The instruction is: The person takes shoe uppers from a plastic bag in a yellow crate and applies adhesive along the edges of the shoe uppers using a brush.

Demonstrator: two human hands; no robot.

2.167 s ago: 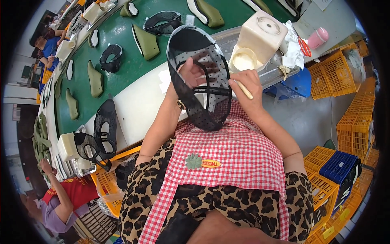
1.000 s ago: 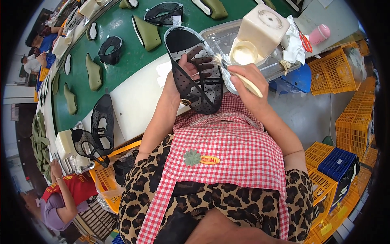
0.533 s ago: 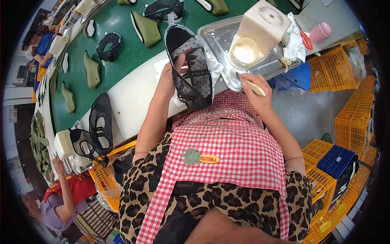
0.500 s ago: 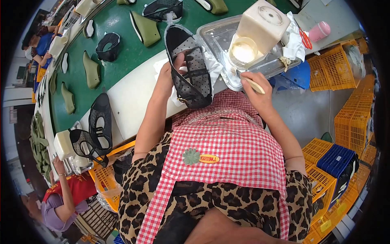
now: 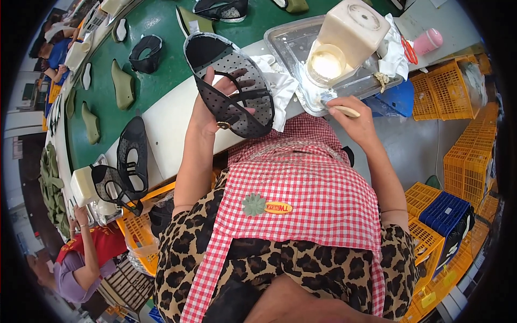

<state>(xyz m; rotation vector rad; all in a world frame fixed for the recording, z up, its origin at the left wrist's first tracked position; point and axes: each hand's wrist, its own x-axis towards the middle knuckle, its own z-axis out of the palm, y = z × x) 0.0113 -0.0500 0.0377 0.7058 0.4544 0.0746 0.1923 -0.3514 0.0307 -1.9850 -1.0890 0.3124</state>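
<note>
A black shoe upper (image 5: 253, 118) of sheer dotted mesh, with straps and a small buckle, is held up over the table's near edge. My left hand (image 5: 202, 115) grips it from the left, and its fingers show through the mesh. In my right hand (image 5: 356, 121) is a brush (image 5: 347, 111) with a pale wooden handle. Its tip meets the white-smeared near corner of a clear plastic tray (image 5: 285, 33). Inside that tray stands a whitish square bottle (image 5: 350, 40) with a round opening low on its near side, showing white liquid.
Green shoe lasts (image 5: 123, 86) and more black uppers (image 5: 145, 54) lie on the green tabletop (image 5: 172, 67). White cloth (image 5: 283, 89) is bunched beside the tray. Yellow crates (image 5: 439, 97) stand at the right. A co-worker (image 5: 86, 258) sits at the lower left.
The shoe upper has shifted left and tilted, so more of its inside and mesh faces up. My right hand with the brush has moved slightly right along the tray's near corner.
</note>
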